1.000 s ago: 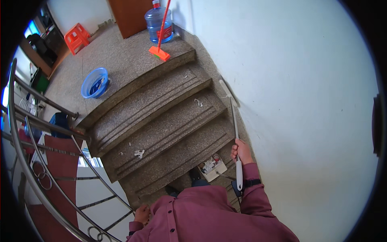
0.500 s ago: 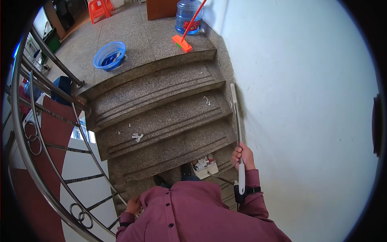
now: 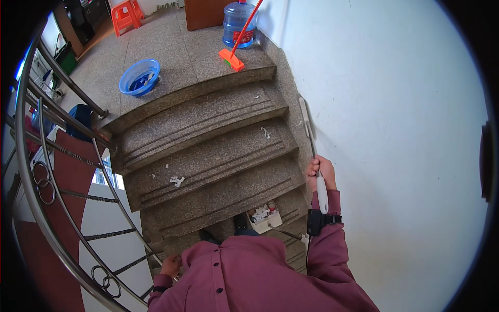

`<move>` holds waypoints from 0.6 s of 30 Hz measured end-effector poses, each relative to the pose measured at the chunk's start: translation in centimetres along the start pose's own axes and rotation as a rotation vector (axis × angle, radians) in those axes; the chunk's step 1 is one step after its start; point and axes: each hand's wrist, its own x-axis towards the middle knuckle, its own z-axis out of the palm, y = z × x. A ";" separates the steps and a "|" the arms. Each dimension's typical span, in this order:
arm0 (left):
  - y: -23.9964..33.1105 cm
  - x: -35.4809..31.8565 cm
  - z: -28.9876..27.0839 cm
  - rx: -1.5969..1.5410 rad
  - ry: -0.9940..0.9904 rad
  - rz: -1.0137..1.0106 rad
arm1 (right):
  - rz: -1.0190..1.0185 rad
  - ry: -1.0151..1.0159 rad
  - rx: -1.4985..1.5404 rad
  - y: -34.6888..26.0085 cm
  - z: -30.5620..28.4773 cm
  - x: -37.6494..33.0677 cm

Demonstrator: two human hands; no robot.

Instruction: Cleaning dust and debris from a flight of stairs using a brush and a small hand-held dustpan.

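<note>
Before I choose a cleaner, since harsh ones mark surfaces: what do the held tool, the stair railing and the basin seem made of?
Held tool: smooth white grip, probably plastic; grey shaft, likely metal from its dull sheen. Stair railing: polished metal, perhaps stainless steel, given its silvery highlights. Basin: likely glossy plastic, judging by its thin blue wall.

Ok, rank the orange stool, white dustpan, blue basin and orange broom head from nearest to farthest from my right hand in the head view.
1. White dustpan: lower left of your right hand, near the feet.
2. Orange broom head: on the landing, near its edge.
3. Blue basin: landing, farther left.
4. Orange stool: left, farther back.
</note>
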 end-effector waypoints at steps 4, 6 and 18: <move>-1.0 1.1 0.5 -0.020 0.015 -0.020 | 0.004 0.007 -0.008 -0.5 -1.8 -0.6; -0.8 1.3 0.4 -0.026 -0.007 -0.017 | 0.017 -0.011 0.002 -0.6 -2.9 -0.9; -2.0 1.7 0.8 -0.021 -0.047 -0.039 | 0.029 0.100 0.007 1.5 -6.7 -2.4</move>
